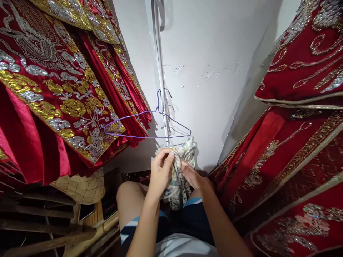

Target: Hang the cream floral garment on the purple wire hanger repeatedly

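A light floral cloth (175,191) hangs bunched above my lap. My left hand (162,166) pinches its upper edge between thumb and fingers. On the cloth's right side, my right hand (190,173) grips it, with the fingertips partly hidden in the folds. Just beyond both hands, a purple wire hanger (148,137) hangs with nothing on it, its hook near a thin white vertical pole (158,53). Neither hand touches the hanger.
Red embroidered garments (72,85) with gold and silver sequins hang at the left. More red beaded garments (302,71) fill the right side. A white wall (214,43) stands ahead. At the lower left is a wooden chair (48,232) with a tan quilted cushion (83,187).
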`<state>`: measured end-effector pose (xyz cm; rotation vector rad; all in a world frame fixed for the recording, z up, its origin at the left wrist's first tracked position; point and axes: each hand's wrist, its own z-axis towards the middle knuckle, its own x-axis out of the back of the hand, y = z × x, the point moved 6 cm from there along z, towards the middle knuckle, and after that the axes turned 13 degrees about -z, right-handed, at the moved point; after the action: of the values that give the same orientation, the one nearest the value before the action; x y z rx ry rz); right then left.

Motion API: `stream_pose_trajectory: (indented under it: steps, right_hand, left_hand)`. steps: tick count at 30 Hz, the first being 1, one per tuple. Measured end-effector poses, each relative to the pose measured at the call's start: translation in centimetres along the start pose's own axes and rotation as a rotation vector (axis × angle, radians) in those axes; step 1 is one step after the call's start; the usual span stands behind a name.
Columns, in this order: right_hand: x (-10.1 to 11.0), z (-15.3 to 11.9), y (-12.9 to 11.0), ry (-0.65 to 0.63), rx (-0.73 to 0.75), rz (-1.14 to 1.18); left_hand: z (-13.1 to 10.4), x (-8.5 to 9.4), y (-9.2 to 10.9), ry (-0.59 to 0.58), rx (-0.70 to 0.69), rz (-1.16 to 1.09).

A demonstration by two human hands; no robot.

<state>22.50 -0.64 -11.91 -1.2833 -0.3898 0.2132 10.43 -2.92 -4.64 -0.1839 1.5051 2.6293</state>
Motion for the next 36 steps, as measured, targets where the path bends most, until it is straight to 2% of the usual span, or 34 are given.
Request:
stream_pose_trajectory:
  steps: [1,3,5,8,10,12,14,17,20,23,26,27,29,32,34,36]
  right_hand:
    - [-0.2,0.1,-0.5,-0.052,-0.005,-0.006]
    - [0.5,0.6,-1.6,-0.059,-0.041,-0.037]
    - [2.0,1.2,-2.8,-0.022,-0.062,-0.044]
    - [4.8,2.3,-5.2,0.018,0.024,0.0]
    - [7.0,3.3,-6.4,0.102,0.098,0.013]
    - [8.6,4.9,-7.0,0.202,0.177,-0.028]
    - [8.9,7.1,-7.1,0.269,0.269,-0.125]
    - [7.0,11.2,-5.4,0.238,0.317,-0.258]
    - [5.4,14.0,-2.4,0.203,0.21,-0.403]
    - [5.9,14.0,-0.7,0.243,0.16,-0.456]
    - [7.4,11.9,-0.8,0.274,0.157,-0.474]
    - [7.7,11.1,-1.2,0.28,0.16,-0.479]
    - [7.9,9.7,-2.0,0.284,0.163,-0.481]
    - [6.6,8.4,-3.0,0.25,0.137,-0.467]
    - [5.5,7.8,-3.4,0.22,0.137,-0.451]
    - [5.3,7.3,-3.8,0.22,0.176,-0.446]
  left_hand:
    - [0.2,0.2,0.1,0.007,-0.044,0.012]
    - [0.5,0.8,-0.3,-0.045,-0.057,-0.02]
    - [0.2,0.9,-1.7,-0.219,0.067,-0.045]
    - [-2.0,1.2,-4.4,-0.535,0.306,0.033]
    - [-3.5,2.4,-5.8,-0.645,0.369,0.149]
    - [-4.2,4.5,-6.7,-0.645,0.386,0.311]
    - [-3.6,7.2,-6.9,-0.562,0.39,0.503]
    - [-1.4,10.4,-5.7,-0.485,0.365,0.737]
    - [1.3,12.2,-3.6,-0.507,0.3,0.833]
    - [3.6,14.4,-1.9,-0.466,0.245,0.914]
    - [5.4,16.1,-0.2,-0.376,0.126,0.979]
    - [5.9,16.1,0.5,-0.35,0.069,0.977]
    - [6.6,14.9,2.1,-0.321,-0.046,0.929]
    - [7.4,11.5,4.0,-0.311,-0.174,0.826]
    - [8.2,9.5,4.6,-0.24,-0.238,0.781]
    - [9.0,8.7,4.8,-0.127,-0.29,0.753]
